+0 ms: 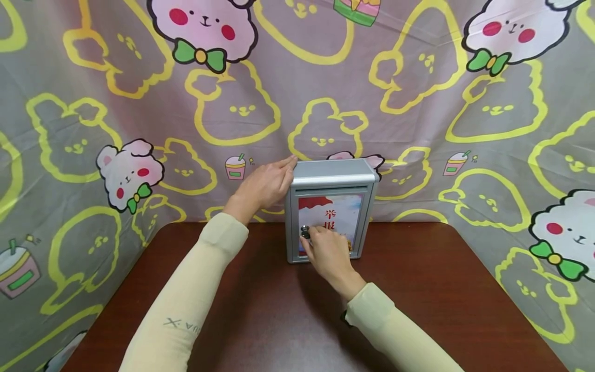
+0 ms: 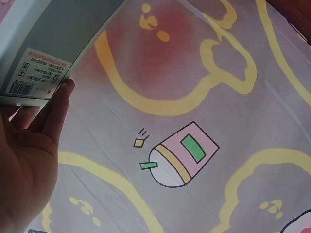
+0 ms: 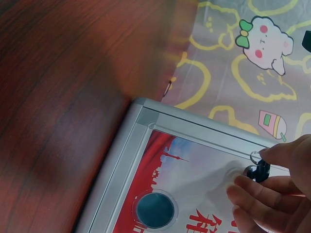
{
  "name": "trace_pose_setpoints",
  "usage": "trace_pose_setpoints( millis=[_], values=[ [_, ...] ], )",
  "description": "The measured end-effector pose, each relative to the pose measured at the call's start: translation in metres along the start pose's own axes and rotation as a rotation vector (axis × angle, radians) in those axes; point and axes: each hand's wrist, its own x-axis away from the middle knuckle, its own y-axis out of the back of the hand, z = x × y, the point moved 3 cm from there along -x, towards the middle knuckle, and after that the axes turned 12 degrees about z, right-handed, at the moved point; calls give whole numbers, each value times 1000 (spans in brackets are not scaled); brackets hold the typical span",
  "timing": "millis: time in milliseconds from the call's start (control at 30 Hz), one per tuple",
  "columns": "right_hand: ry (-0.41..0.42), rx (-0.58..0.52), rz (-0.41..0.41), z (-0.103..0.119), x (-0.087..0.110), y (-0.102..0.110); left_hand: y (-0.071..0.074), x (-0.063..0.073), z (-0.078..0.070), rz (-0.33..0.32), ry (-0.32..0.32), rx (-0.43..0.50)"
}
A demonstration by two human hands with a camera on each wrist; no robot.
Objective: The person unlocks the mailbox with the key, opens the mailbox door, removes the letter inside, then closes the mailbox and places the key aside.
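Note:
A silver metal box [image 1: 332,168] with a hinged-looking top and a printed front panel stands upright on the table. My left hand [image 1: 267,187] rests against its upper left corner, fingers extended along the edge. The left wrist view shows those fingers [image 2: 51,114] by the box's grey side, beside a white barcode label [image 2: 36,75]. With thumb and fingers, my right hand [image 1: 331,256] pinches a small black-headed key [image 3: 263,170] at the round lock [image 3: 250,171] on the front's left side. A thin ring hangs at the key.
The box stands on a dark reddish-brown table [image 1: 269,310], close to its back edge. Behind and beside the table hangs a grey curtain [image 1: 418,155] printed with cartoon animals and cups. A round dark window [image 3: 155,210] sits low on the box's front panel.

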Motion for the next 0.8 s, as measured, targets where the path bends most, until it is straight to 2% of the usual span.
trace_pose_setpoints(
  millis=[433, 800],
  values=[
    [8, 3, -11, 1, -1, 1, 0, -2, 0, -17, -30, -62],
    [26, 22, -30, 2, 0, -2, -1, -1, 0, -8, -25, -59]
  ],
)
